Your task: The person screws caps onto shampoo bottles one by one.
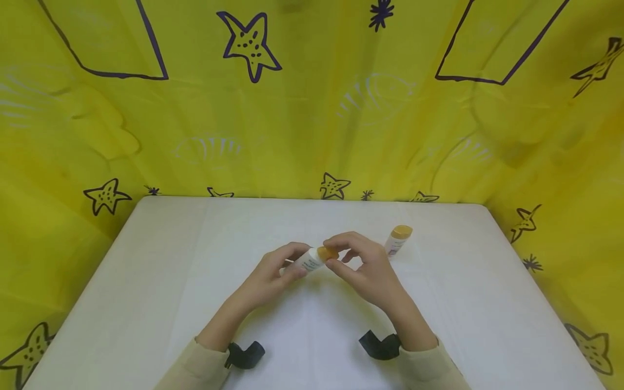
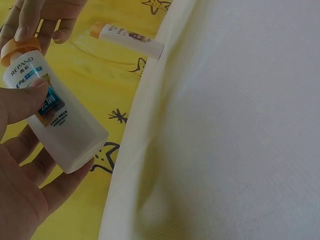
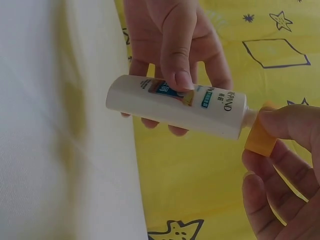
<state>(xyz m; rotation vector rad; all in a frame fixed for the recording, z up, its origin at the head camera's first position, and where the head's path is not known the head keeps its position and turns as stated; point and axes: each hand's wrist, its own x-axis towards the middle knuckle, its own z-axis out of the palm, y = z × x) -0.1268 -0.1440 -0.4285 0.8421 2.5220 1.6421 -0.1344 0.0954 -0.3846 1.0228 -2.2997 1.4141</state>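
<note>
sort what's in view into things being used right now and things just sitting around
Seemingly in use:
- white bottle, held by the left hand
- its orange cap, pinched by the right hand

Seemingly just there:
- second bottle, orange-capped, standing untouched on the table
- yellow curtain behind

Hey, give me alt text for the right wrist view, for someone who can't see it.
A left hand holds a white bottle labelled REPAND while a right hand pinches its orange cap, the narrow neck showing between bottle and cap. Behind is a yellow backdrop with dark-outlined stars; a white surface fills the picture's left side.
</note>
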